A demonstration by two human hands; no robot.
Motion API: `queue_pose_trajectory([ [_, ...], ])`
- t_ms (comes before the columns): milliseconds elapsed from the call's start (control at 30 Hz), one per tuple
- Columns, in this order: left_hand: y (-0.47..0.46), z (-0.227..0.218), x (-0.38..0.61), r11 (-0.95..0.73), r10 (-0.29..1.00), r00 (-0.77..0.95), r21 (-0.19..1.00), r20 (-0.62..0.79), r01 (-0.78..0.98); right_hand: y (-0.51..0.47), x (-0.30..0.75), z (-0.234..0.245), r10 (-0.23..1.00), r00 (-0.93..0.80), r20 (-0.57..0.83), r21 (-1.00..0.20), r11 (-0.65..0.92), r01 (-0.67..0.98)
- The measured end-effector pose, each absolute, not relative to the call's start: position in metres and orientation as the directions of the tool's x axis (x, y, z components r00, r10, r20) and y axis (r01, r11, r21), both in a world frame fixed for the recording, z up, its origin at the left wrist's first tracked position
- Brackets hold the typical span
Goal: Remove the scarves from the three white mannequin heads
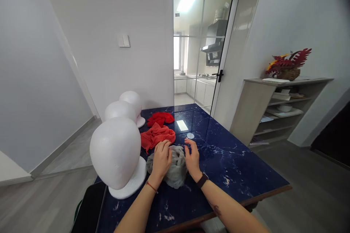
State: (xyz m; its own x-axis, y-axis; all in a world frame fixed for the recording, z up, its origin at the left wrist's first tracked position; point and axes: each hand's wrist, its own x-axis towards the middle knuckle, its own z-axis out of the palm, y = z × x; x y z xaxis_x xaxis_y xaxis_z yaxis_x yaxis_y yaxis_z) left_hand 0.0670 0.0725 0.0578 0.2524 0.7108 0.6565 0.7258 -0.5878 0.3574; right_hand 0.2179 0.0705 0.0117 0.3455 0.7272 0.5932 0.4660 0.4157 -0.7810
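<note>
A crumpled grey cloth (176,174) lies bunched on the dark blue marbled table (232,164), between my two hands. My left hand (162,158) rests over its left side, fingers extended forward and the thumb along the folds. At the cloth's right edge, my right hand (193,156) is curved with thumb and fingers apart; whether it touches the fabric I cannot tell. Just beyond my left fingertips is a coral-red cloth (157,135). Behind that sits a brighter red cloth (161,118). To the left stands a white foam mannequin head (116,153).
Two more white foam heads, a middle one (120,110) and a far one (131,99), line the table's left side. A black chair back (90,207) stands at the left edge. Beyond are a glass door (202,43) and a shelf unit (254,109).
</note>
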Motion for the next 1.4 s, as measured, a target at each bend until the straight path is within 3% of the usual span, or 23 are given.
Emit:
queue_pose_trajectory([
  [67, 0.082, 0.045, 0.056, -0.551, 0.733, 0.195, 0.400, 0.652, 0.733, 0.090, 0.233, 0.005, 0.743, 0.505, 0.439, -0.890, 0.283, 0.358],
  [167, 0.094, 0.030, 0.043, -0.448, 0.781, 0.115, 0.422, 0.614, 0.788, 0.125, 0.245, -0.002, 0.791, 0.527, 0.313, -0.941, 0.183, 0.285],
  [267, 0.099, 0.019, 0.040, -0.286, 0.840, 0.011, 0.425, 0.543, 0.859, 0.158, 0.233, 0.007, 0.865, 0.325, 0.382, -0.867, 0.213, 0.450],
  [333, 0.099, 0.013, 0.042, -0.229, 0.878, -0.009, 0.436, 0.479, 0.870, 0.177, 0.212, 0.019, 0.911, 0.112, 0.396, -0.741, 0.245, 0.626],
  [467, 0.098, 0.004, 0.045, -0.224, 0.933, 0.032, 0.508, 0.359, 0.832, 0.205, 0.160, 0.040, 0.941, -0.221, 0.256, -0.466, 0.320, 0.825],
  [533, 0.100, 0.002, 0.044, -0.232, 0.937, 0.027, 0.561, 0.348, 0.795, 0.214, 0.143, 0.040, 0.937, -0.306, 0.168, -0.440, 0.349, 0.827],
  [633, 0.105, 0.000, 0.041, -0.250, 0.921, -0.020, 0.631, 0.388, 0.735, 0.219, 0.141, 0.031, 0.937, -0.333, 0.103, -0.527, 0.335, 0.781],
  [800, 0.110, -0.004, 0.037, -0.284, 0.899, -0.055, 0.675, 0.434, 0.681, 0.209, 0.179, 0.013, 0.951, -0.244, 0.188, -0.702, 0.304, 0.645],
  [933, 0.110, -0.005, 0.037, -0.280, 0.919, -0.002, 0.656, 0.394, 0.701, 0.208, 0.212, 0.019, 0.949, -0.129, 0.287, -0.860, 0.315, 0.402],
  [1033, 0.109, -0.004, 0.036, -0.290, 0.924, 0.033, 0.641, 0.381, 0.711, 0.216, 0.235, 0.036, 0.939, 0.002, 0.345, -0.910, 0.334, 0.244],
  [1133, 0.108, -0.003, 0.035, -0.283, 0.926, 0.042, 0.620, 0.374, 0.732, 0.219, 0.254, 0.061, 0.866, 0.244, 0.436, -0.900, 0.419, 0.122],
  [1233, 0.106, 0.001, 0.035, -0.281, 0.927, 0.049, 0.599, 0.373, 0.750, 0.212, 0.262, 0.081, 0.760, 0.358, 0.543, -0.838, 0.517, 0.174],
  [1400, 0.096, 0.021, 0.039, -0.340, 0.917, 0.129, 0.574, 0.376, 0.745, 0.201, 0.238, 0.079, 0.831, 0.052, 0.553, -0.777, 0.492, 0.393],
])
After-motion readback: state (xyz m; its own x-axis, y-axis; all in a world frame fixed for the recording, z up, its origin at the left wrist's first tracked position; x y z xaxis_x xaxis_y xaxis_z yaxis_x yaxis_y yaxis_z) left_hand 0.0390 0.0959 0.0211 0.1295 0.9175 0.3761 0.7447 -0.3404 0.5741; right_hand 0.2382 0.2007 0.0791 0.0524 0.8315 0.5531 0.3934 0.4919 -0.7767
